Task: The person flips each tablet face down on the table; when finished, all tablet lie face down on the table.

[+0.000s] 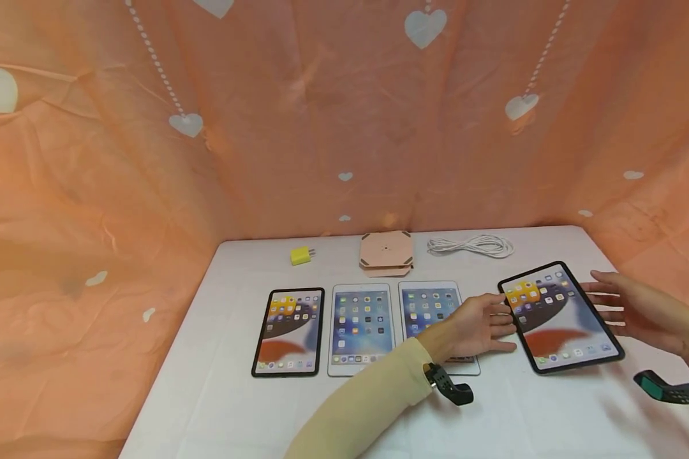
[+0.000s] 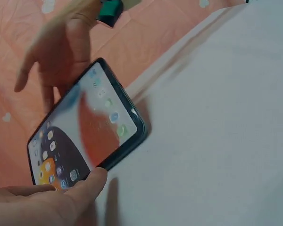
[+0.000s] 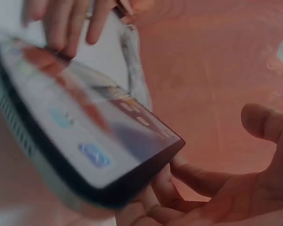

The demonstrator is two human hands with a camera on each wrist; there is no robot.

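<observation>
A black-edged tablet (image 1: 559, 319) with a lit home screen is tilted at the right of the table, its right side raised. At its left edge is my left hand (image 1: 482, 325), fingers extended and fingertips against the frame. My right hand (image 1: 649, 312) is at the opposite edge, palm turned inward; in the right wrist view the fingers (image 3: 193, 181) reach beneath a corner, while the thumb stands apart. The left wrist view shows the tablet (image 2: 75, 127) slanting between both hands, a shadow beside it. A white-framed tablet (image 1: 430, 306) lies partly hidden under my left forearm.
Left of it lie another white-framed tablet (image 1: 362, 325) and a smaller black-edged one (image 1: 289, 331). Along the back are a yellow charger plug (image 1: 301, 255), a pink folding stand (image 1: 386, 250) and a coiled white cable (image 1: 476, 245). Orange cloth (image 1: 321, 127) hangs behind the white table (image 1: 218, 414).
</observation>
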